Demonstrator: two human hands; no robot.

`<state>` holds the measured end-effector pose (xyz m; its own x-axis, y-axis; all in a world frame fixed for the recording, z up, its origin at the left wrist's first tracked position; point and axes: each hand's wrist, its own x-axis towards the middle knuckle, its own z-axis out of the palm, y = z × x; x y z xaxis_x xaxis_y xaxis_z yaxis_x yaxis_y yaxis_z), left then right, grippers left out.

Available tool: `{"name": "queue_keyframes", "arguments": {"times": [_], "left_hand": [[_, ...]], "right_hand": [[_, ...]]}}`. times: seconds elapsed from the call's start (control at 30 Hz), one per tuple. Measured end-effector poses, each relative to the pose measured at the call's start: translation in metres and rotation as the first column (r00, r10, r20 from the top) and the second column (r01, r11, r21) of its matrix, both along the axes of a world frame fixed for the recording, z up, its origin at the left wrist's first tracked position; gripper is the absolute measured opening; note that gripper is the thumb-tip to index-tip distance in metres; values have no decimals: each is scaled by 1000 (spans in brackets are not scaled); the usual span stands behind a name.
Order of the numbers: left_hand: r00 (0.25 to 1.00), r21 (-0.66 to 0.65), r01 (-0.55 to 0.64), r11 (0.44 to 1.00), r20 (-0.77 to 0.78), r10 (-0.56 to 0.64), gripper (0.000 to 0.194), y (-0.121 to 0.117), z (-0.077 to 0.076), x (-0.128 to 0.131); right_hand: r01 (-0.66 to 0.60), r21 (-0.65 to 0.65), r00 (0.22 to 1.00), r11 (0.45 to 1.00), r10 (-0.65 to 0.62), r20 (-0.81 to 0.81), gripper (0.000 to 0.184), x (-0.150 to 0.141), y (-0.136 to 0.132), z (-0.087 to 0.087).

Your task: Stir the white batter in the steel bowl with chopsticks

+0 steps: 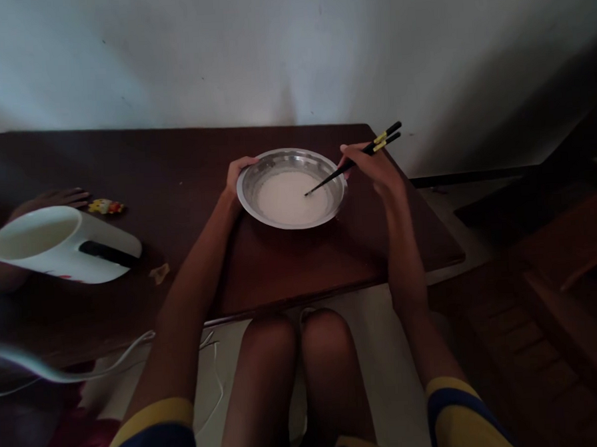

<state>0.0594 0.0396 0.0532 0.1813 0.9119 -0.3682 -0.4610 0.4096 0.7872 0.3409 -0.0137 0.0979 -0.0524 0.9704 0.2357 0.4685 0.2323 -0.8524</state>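
Observation:
On the dark table sits a shiny metal bowl (pixel 245 191) with a pale, milky mixture (pixel 291 200) in it. My left hand (pixel 237 173) grips the bowl's left rim, thumb over the edge. At the bowl's right side, my right hand (pixel 370 166) is closed around a pair of black chopsticks (pixel 345 166) with yellow bands near their top ends. The chopstick tips dip into the mixture right of its middle. Some of my right fingers are hidden behind the hand and the rim.
The table (pixel 301 267) stands against a pale wall. To the left are a white pitcher (pixel 106 240) with a black strip, a small yellow and red toy (pixel 106 206), a scrap (pixel 160 273) and another person's hand (pixel 64 198). A white cable (pixel 71 377) hangs at the lower left.

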Motion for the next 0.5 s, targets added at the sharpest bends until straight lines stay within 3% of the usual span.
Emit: {"name": "queue_keyframes", "arguments": {"times": [0.23,0.37,0.5], "left_hand": [[1000,-12,8,1000,9,-8,37,3,-3,-1],[1000,0,19,1000,-11,-19,39,4,-4,-3],[999,-9,-4,1000,-46,3,37,4,-3,-2]], "right_hand": [[-227,-80,973,971,230,27,39,-29,-10,2],[-143,15,988,990,142,59,36,-35,-3,-4],[10,73,997,997,-16,80,39,-23,3,-6]]}}
